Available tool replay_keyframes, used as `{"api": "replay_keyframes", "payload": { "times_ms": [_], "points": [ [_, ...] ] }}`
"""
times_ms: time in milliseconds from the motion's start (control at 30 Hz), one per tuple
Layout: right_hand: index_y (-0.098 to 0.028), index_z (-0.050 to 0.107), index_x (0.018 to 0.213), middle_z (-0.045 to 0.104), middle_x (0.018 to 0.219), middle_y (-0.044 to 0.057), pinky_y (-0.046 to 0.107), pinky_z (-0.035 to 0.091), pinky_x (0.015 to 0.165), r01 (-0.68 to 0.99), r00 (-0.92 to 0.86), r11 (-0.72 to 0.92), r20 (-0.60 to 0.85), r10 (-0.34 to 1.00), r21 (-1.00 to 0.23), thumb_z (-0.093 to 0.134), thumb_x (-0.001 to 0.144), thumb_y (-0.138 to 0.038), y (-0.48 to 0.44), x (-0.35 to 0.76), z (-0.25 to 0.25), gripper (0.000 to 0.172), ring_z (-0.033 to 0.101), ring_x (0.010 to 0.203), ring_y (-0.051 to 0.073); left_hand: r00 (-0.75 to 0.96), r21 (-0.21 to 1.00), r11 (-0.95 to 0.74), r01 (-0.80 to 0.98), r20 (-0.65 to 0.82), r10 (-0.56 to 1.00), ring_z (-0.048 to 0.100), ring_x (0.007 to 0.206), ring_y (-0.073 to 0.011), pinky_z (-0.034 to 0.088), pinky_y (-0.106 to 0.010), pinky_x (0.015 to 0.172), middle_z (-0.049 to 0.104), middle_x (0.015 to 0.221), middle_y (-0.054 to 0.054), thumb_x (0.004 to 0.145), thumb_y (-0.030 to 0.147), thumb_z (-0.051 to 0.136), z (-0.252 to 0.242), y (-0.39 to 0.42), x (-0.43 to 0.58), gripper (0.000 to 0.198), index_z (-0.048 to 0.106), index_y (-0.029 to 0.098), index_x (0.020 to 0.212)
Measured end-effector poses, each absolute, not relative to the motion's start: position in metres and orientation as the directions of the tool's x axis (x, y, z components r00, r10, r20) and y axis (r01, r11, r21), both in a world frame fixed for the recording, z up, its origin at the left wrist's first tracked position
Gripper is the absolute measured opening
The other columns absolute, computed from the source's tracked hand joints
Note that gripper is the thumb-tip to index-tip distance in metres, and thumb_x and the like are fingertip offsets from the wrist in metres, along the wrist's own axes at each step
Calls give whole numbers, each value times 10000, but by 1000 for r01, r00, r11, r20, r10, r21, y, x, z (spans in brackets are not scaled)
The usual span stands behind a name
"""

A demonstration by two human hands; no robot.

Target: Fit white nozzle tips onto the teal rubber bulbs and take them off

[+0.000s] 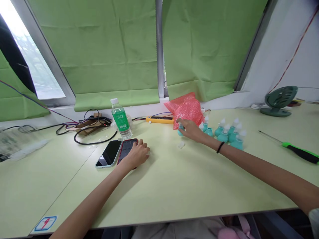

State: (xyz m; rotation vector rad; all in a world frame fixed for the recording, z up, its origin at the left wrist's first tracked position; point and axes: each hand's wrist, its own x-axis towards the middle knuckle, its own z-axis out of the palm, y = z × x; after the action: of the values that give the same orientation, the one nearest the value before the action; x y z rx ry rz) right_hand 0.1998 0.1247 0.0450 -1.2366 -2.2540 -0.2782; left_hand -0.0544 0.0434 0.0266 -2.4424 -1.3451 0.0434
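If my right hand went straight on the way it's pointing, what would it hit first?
Probably the power strip, ahead of your right hand, though the red bag sits close and depth is unclear.

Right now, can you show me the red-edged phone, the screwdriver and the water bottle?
Red-edged phone [126, 149]: head view, on its screen.
Screwdriver [294, 149]: head view, on its handle.
Water bottle [121, 119]: head view, on its green label.
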Motion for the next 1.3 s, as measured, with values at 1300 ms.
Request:
{"api": "replay_keyframes", "payload": {
  "times_ms": [1300],
  "points": [
    [-150, 526, 902, 504, 845, 39, 223, 451, 518, 163, -595, 459, 284, 752, -874, 464, 717, -212, 32, 179, -12, 205, 485, 620, 88, 370, 536, -546, 644, 405, 836, 521, 590, -110, 413, -208, 541, 592, 644, -24, 747, 274, 419, 18, 9, -10, 206, 581, 148, 766]
  ]
}}
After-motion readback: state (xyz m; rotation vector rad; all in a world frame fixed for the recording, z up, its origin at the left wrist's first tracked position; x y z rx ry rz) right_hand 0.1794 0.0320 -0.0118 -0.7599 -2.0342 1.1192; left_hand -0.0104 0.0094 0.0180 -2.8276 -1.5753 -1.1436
